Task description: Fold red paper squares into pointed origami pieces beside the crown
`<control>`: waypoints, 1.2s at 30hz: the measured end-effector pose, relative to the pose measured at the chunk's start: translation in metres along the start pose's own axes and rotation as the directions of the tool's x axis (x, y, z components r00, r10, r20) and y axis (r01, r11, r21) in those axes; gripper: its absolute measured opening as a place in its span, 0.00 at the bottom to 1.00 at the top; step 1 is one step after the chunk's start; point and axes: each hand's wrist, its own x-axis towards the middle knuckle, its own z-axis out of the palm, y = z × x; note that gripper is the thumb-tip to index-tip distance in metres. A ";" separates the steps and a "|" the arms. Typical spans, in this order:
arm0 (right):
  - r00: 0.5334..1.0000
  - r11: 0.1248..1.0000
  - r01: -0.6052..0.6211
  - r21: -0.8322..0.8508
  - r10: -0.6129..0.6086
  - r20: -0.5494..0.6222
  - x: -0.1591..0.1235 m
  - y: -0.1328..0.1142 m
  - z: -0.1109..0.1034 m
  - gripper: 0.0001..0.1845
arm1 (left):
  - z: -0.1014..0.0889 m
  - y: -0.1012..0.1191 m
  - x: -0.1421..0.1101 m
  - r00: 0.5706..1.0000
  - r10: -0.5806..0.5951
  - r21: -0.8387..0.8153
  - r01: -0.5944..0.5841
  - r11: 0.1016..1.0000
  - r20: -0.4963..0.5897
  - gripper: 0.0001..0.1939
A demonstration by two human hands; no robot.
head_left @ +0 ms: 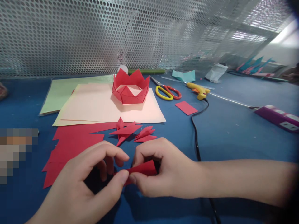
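A small folded piece of red paper (145, 168) is held just above the blue table, low in the middle of the head view. My right hand (165, 172) pinches it between thumb and bent fingers. The thumb of my left hand (86, 180) presses on the paper's left end; its index finger is raised and bent, clear of the paper. Just beyond my hands lie several pointed folded red paper pieces (126, 132). Loose red paper sheets (74, 144) spread out beyond my left hand and partly behind it.
A red paper crown (130, 95) stands on cream sheets (93, 105), over green sheets (52, 96). Scissors (167, 91), a yellow glue gun (198, 90), a red paper rectangle (186, 108) and a purple power strip (277, 118) lie rightward. The black cord (196, 140) passes under my right forearm.
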 end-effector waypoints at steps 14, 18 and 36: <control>0.987 0.987 0.150 -0.063 -0.145 0.072 -0.001 0.007 0.004 0.11 | 0.005 0.016 0.005 0.982 -0.062 -0.055 0.073 0.996 0.179 0.08; 0.991 0.995 0.098 -0.034 -0.094 0.090 0.000 0.006 0.001 0.11 | 0.006 0.018 0.004 0.979 -0.118 -0.081 0.132 0.988 0.165 0.09; 0.985 0.990 0.112 -0.090 -0.098 0.141 0.004 0.004 0.000 0.15 | 0.004 0.013 0.003 0.981 0.165 0.069 -0.173 0.983 0.102 0.10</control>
